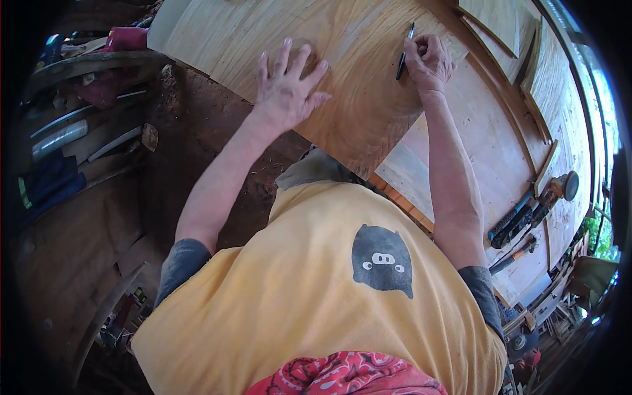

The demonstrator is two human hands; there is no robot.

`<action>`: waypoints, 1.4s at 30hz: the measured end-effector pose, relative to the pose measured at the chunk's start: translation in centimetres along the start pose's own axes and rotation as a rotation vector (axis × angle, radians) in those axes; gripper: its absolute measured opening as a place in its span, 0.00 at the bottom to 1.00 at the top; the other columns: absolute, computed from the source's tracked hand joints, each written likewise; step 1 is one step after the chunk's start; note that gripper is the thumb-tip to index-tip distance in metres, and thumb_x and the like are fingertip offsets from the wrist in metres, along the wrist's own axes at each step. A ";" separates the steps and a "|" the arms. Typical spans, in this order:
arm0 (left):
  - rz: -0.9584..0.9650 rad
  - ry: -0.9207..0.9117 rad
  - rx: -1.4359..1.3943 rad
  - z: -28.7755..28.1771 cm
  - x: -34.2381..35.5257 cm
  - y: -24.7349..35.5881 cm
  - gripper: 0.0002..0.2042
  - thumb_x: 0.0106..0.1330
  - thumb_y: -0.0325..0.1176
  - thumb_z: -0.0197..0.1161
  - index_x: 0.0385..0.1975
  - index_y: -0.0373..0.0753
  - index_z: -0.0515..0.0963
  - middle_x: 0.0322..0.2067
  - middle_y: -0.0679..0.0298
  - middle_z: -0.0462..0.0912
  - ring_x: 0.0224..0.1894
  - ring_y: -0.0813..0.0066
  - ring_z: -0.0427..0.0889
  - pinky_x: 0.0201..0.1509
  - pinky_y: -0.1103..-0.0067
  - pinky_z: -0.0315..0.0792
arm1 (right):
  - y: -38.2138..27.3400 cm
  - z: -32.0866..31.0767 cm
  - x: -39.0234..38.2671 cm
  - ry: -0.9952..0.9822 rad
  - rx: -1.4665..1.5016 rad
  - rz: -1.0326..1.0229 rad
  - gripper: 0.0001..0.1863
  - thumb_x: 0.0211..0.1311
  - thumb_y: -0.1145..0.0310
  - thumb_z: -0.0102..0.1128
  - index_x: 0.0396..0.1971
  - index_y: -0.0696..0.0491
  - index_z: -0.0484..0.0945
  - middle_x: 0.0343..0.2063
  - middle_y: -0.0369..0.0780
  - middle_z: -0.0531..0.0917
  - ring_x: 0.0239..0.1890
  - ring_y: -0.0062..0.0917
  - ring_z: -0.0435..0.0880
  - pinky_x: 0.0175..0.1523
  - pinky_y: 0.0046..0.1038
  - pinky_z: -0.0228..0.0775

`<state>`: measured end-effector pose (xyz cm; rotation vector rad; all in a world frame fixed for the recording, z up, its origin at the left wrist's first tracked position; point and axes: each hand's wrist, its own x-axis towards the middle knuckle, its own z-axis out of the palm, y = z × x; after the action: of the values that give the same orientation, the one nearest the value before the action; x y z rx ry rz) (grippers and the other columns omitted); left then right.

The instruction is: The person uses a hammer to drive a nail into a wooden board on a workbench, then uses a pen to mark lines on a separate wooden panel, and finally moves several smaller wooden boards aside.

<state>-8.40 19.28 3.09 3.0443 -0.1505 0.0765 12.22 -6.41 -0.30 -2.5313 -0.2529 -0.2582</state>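
Note:
A broad board with swirling wood grain point(362, 72) lies at an angle across the workbench in front of me. My left hand point(286, 92) rests on it near its left edge, palm down with the fingers spread, holding nothing. To the right, my right hand point(430, 62) is closed with its fingers curled, gripping a dark pen point(401, 67) at the thumb side. The pen slants over the board's surface, one end toward me. Whether its tip touches the wood I cannot tell.
The pale workbench top point(484, 125) extends to the right, with wooden strips and flat wood pieces point(500, 26) along its far side. A power tool with a round disc point(559, 191) and a hammer point(517, 255) lie at the right. Shelving with tools stands at the left.

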 end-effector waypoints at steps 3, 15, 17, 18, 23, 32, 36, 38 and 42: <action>-0.019 -0.024 -0.014 -1.3 -3.8 1.5 0.29 0.73 0.63 0.56 0.68 0.54 0.77 0.75 0.55 0.64 0.82 0.43 0.46 0.77 0.36 0.44 | 0.1 -0.1 -0.2 -0.006 0.000 0.000 0.12 0.55 0.49 0.70 0.30 0.41 0.82 0.33 0.28 0.83 0.45 0.28 0.83 0.55 0.40 0.62; -0.056 0.062 0.125 -0.2 -2.8 3.0 0.24 0.73 0.51 0.61 0.62 0.46 0.81 0.70 0.54 0.71 0.80 0.48 0.53 0.77 0.41 0.44 | 0.2 0.0 -0.1 -0.004 0.015 -0.023 0.11 0.57 0.51 0.70 0.31 0.41 0.83 0.33 0.28 0.83 0.46 0.28 0.82 0.55 0.38 0.61; -0.052 0.049 0.107 -1.2 -3.6 3.3 0.23 0.73 0.52 0.61 0.61 0.46 0.81 0.70 0.53 0.71 0.80 0.48 0.53 0.77 0.40 0.44 | 0.4 0.1 -0.1 0.005 0.004 -0.016 0.11 0.57 0.51 0.70 0.31 0.41 0.83 0.34 0.28 0.84 0.46 0.28 0.83 0.56 0.38 0.61; -0.053 0.038 0.089 -1.5 -3.7 3.2 0.23 0.73 0.52 0.61 0.60 0.45 0.82 0.70 0.53 0.71 0.80 0.48 0.53 0.77 0.40 0.44 | 0.4 0.1 -0.1 -0.002 -0.007 -0.015 0.11 0.58 0.52 0.70 0.32 0.41 0.83 0.34 0.29 0.84 0.46 0.28 0.83 0.57 0.39 0.61; -0.115 0.115 -0.106 -1.2 -2.5 3.6 0.19 0.73 0.51 0.62 0.49 0.42 0.85 0.69 0.51 0.72 0.79 0.45 0.53 0.77 0.39 0.43 | 0.1 0.1 -0.2 -0.003 0.005 -0.013 0.11 0.58 0.52 0.69 0.33 0.42 0.83 0.35 0.29 0.84 0.46 0.28 0.83 0.57 0.39 0.62; -0.074 0.121 -0.041 -0.2 1.3 2.1 0.14 0.72 0.47 0.63 0.40 0.41 0.81 0.70 0.48 0.69 0.78 0.45 0.54 0.75 0.39 0.47 | -0.1 0.0 -0.1 -0.003 -0.007 -0.001 0.11 0.58 0.52 0.69 0.33 0.41 0.83 0.34 0.29 0.85 0.46 0.28 0.84 0.57 0.40 0.62; -0.051 0.052 0.039 0.6 3.3 2.5 0.20 0.72 0.49 0.63 0.52 0.41 0.79 0.72 0.52 0.66 0.78 0.47 0.53 0.75 0.39 0.47 | -0.2 0.0 0.0 -0.004 -0.011 -0.006 0.10 0.59 0.53 0.68 0.33 0.41 0.83 0.34 0.29 0.85 0.45 0.28 0.84 0.56 0.39 0.62; -0.042 0.072 0.049 1.5 2.2 3.1 0.22 0.72 0.51 0.63 0.57 0.41 0.79 0.72 0.53 0.66 0.79 0.47 0.53 0.76 0.39 0.47 | -0.1 0.0 -0.1 -0.001 0.001 -0.005 0.10 0.59 0.53 0.68 0.33 0.41 0.83 0.34 0.29 0.85 0.45 0.28 0.84 0.56 0.39 0.62; -0.055 0.022 0.066 -0.1 -0.9 3.9 0.28 0.73 0.54 0.61 0.67 0.43 0.76 0.72 0.53 0.67 0.80 0.47 0.50 0.76 0.39 0.45 | 0.2 0.0 -0.1 0.009 -0.003 -0.017 0.10 0.59 0.53 0.68 0.33 0.41 0.83 0.34 0.29 0.85 0.45 0.28 0.84 0.56 0.39 0.61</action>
<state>-9.68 15.56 3.46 3.1099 -0.0639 0.1138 12.15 -6.57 -0.45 -2.5316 -0.2707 -0.2774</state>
